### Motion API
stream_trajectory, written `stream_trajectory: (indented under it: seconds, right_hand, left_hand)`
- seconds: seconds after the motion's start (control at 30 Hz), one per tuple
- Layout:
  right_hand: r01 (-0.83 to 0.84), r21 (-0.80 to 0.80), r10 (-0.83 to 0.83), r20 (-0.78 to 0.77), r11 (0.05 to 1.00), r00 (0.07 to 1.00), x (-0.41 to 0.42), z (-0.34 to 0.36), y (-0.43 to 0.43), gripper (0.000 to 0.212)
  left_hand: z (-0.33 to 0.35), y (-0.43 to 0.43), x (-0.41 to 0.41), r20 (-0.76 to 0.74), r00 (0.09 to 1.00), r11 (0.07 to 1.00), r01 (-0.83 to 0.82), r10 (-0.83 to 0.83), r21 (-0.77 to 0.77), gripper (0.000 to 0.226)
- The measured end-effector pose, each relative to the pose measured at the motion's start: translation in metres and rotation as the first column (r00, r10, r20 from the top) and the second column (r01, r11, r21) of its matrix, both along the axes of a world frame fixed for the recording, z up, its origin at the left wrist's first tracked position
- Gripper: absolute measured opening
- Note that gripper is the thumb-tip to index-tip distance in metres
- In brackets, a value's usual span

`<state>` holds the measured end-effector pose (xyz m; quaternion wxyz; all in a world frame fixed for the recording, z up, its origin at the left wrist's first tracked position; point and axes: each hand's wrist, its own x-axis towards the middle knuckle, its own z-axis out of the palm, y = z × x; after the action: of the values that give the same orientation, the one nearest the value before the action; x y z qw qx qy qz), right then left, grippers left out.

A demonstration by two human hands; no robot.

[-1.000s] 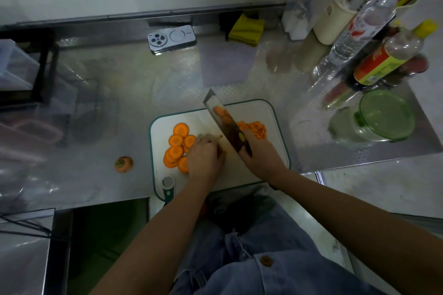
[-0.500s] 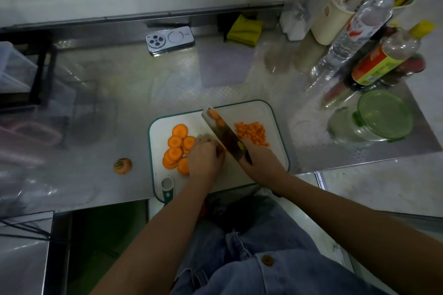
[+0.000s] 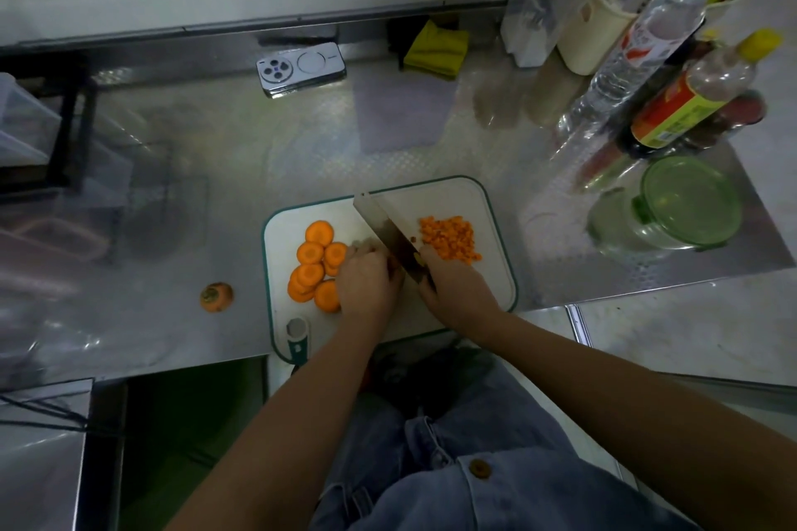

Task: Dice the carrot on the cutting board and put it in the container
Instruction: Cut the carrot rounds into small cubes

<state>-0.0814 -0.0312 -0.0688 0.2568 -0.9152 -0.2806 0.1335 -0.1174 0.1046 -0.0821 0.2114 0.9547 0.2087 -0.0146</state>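
Note:
A white cutting board point(image 3: 496, 272) with a teal rim lies at the counter's front edge. Several round carrot slices point(image 3: 315, 267) are piled on its left half. A heap of diced carrot point(image 3: 450, 237) sits on its right half. My right hand point(image 3: 453, 285) grips the handle of a cleaver point(image 3: 384, 224), whose blade rests edge-down across the board's middle. My left hand point(image 3: 368, 276) is curled over carrot pieces right beside the blade; those pieces are hidden under my fingers. A glass container point(image 3: 625, 228) with a green lid point(image 3: 690, 203) stands to the right of the board.
A carrot end point(image 3: 216, 296) lies on the steel counter, left of the board. A phone point(image 3: 300, 67), a yellow cloth point(image 3: 435, 47) and a purple board point(image 3: 401, 112) are at the back. Bottles point(image 3: 638, 52) and jars crowd the back right. My lap is below the counter edge.
The cleaver has come down from a raised tilt to rest on the board. The diced heap, partly hidden by the blade before, now shows fully. My left hand stayed put.

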Motion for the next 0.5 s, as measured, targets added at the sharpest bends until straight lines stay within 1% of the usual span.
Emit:
stream_trajectory:
  seconds: [0.07, 0.1, 0.17, 0.3, 0.37, 0.4, 0.43, 0.5]
  right_hand:
    - [0.083, 0.08, -0.079, -0.055, 0.993, 0.995, 0.007, 0.003, -0.002, 0.034]
    - [0.138, 0.122, -0.126, -0.104, 0.983, 0.987, 0.011, 0.005, -0.003, 0.033]
    - [0.238, 0.178, -0.201, -0.205, 0.955, 0.958, 0.02, 0.01, -0.008, 0.022]
    - [0.368, 0.175, -0.284, -0.374, 0.913, 0.883, 0.033, 0.011, -0.021, 0.017]
    - [0.383, 0.162, -0.288, -0.42, 0.91, 0.861, 0.033, 0.009, -0.027, 0.017]
    - [0.374, 0.162, -0.277, -0.427, 0.913, 0.861, 0.031, 0.009, -0.029, 0.018]
    - [0.36, 0.164, -0.265, -0.422, 0.919, 0.867, 0.028, 0.009, -0.031, 0.025]
    - [0.321, 0.162, -0.243, -0.375, 0.933, 0.895, 0.024, 0.009, -0.033, 0.046]
  left_hand:
    - [0.0, 0.002, 0.0, -0.014, 1.0, 1.0, 0.01, -0.01, 0.007, 0.012]
    - [-0.001, 0.003, 0.0, -0.02, 1.0, 1.0, 0.015, -0.015, 0.006, 0.015]
    - [-0.002, 0.006, -0.002, -0.025, 0.999, 1.0, 0.022, -0.022, 0.002, 0.021]
    - [-0.001, 0.006, -0.003, 0.073, 0.997, 0.995, -0.03, 0.037, -0.094, 0.012]
    - [0.001, 0.004, 0.0, 0.112, 0.992, 0.991, -0.048, 0.063, -0.124, 0.012]
    - [0.002, 0.003, 0.001, 0.112, 0.993, 0.993, -0.033, 0.046, -0.109, 0.013]
    - [0.004, 0.002, 0.003, 0.097, 0.995, 0.997, -0.008, 0.016, -0.081, 0.013]
    - [0.005, -0.001, 0.005, 0.039, 0.998, 0.998, 0.057, -0.056, -0.016, 0.013]
